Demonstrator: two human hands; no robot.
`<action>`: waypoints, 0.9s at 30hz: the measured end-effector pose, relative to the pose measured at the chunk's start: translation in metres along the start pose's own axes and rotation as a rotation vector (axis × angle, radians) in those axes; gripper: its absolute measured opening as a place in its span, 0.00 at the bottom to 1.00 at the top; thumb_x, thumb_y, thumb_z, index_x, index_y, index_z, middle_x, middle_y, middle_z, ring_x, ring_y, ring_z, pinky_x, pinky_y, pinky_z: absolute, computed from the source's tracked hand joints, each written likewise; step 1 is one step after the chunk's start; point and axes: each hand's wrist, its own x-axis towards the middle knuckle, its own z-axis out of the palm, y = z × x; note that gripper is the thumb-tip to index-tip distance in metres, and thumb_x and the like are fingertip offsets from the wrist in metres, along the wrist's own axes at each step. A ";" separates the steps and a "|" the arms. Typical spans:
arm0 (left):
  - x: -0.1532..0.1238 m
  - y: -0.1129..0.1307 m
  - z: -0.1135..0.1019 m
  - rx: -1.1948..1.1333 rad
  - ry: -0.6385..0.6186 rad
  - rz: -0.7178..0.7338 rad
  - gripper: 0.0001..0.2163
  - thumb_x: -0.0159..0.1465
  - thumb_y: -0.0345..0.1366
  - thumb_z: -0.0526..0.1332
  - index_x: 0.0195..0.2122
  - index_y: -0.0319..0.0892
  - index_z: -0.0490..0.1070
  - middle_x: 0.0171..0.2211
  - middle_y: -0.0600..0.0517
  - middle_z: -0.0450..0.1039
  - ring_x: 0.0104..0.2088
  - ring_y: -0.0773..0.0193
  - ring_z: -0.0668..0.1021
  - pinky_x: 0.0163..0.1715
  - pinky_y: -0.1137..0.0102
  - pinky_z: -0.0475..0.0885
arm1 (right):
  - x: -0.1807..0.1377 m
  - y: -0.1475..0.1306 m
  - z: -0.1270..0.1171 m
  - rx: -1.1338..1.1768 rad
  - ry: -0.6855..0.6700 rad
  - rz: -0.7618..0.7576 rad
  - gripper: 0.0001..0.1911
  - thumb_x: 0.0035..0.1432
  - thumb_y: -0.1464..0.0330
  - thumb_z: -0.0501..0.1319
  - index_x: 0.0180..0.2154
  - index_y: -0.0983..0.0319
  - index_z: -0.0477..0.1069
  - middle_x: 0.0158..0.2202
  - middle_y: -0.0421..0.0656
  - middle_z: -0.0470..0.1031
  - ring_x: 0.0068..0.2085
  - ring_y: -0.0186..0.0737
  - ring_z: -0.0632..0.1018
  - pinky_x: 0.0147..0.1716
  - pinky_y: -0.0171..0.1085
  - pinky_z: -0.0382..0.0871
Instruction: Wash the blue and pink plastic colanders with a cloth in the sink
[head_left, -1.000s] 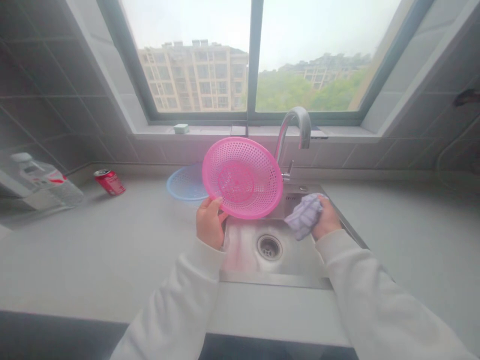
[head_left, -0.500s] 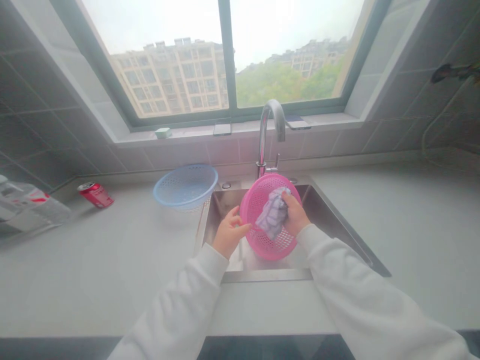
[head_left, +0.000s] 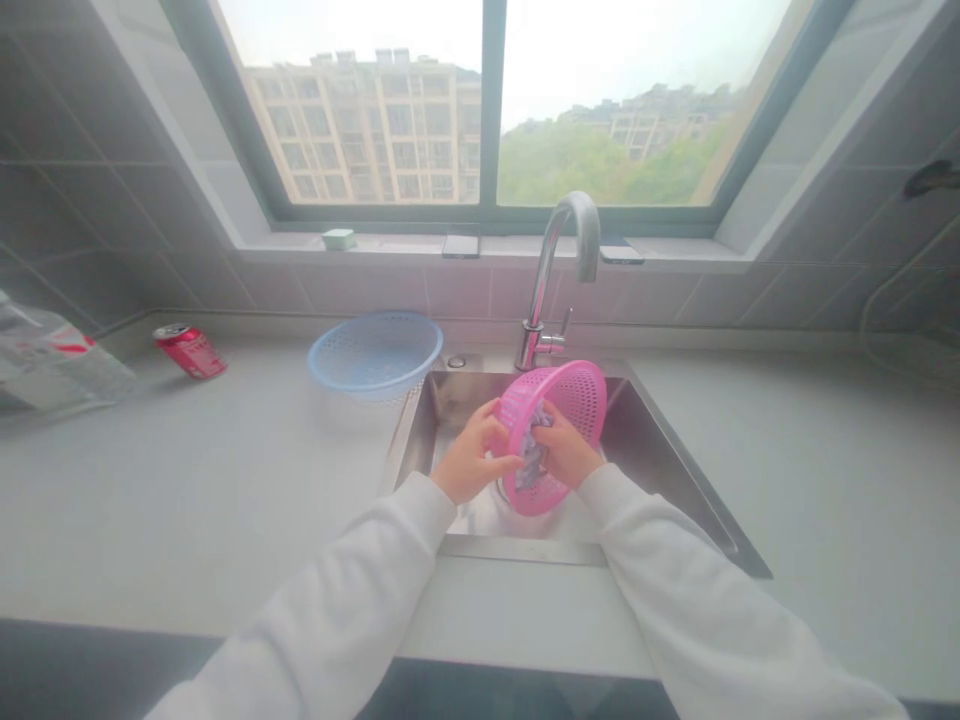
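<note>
A pink plastic colander (head_left: 581, 405) is held tilted on its side over the steel sink (head_left: 667, 460), its open side turned toward my right. My left hand (head_left: 474, 455) grips it at the left, thumb by the rim and fingers on the outer wall. My right hand (head_left: 568, 447) reaches inside, closed on a crumpled pale purple-grey cloth (head_left: 531, 455) that presses against the inner wall. Part of the cloth is hidden behind the fingers and the rim.
A chrome faucet (head_left: 559, 260) rises behind the sink. On the counter to the left are a blue colander (head_left: 375, 355), a red can (head_left: 189, 352) and a clear plastic bottle (head_left: 64, 360). A phone (head_left: 460, 245) and a small green box (head_left: 339, 239) lie on the windowsill.
The pink colander has turned so its open side faces more to the right. My right hand has moved the cloth toward the left inner wall. The view has shifted slightly.
</note>
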 end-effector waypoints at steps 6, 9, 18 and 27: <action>0.006 -0.010 0.004 -0.233 -0.056 -0.178 0.51 0.45 0.38 0.79 0.66 0.49 0.51 0.62 0.37 0.65 0.60 0.44 0.73 0.60 0.45 0.66 | 0.000 -0.006 -0.010 0.083 0.058 -0.063 0.23 0.40 0.68 0.69 0.42 0.51 0.70 0.35 0.36 0.79 0.35 0.43 0.80 0.39 0.44 0.77; 0.008 -0.016 0.005 -0.231 -0.080 -0.185 0.56 0.46 0.40 0.79 0.70 0.49 0.44 0.59 0.37 0.67 0.58 0.44 0.75 0.60 0.45 0.66 | 0.000 -0.008 -0.010 0.071 0.079 -0.091 0.25 0.42 0.62 0.70 0.45 0.49 0.70 0.40 0.38 0.80 0.44 0.48 0.81 0.46 0.49 0.77; 0.006 -0.015 -0.002 -0.199 -0.010 -0.069 0.52 0.47 0.39 0.78 0.70 0.49 0.51 0.59 0.40 0.68 0.59 0.45 0.73 0.62 0.49 0.65 | 0.003 0.006 -0.007 -0.319 -0.083 0.006 0.34 0.37 0.76 0.67 0.50 0.53 0.74 0.45 0.39 0.81 0.47 0.49 0.80 0.53 0.49 0.73; 0.006 -0.004 -0.007 -0.143 -0.022 -0.052 0.51 0.42 0.36 0.79 0.68 0.52 0.60 0.67 0.41 0.61 0.67 0.40 0.64 0.68 0.44 0.54 | 0.003 -0.004 -0.008 -0.099 0.060 -0.081 0.23 0.41 0.67 0.70 0.44 0.52 0.74 0.39 0.40 0.81 0.44 0.49 0.81 0.46 0.47 0.76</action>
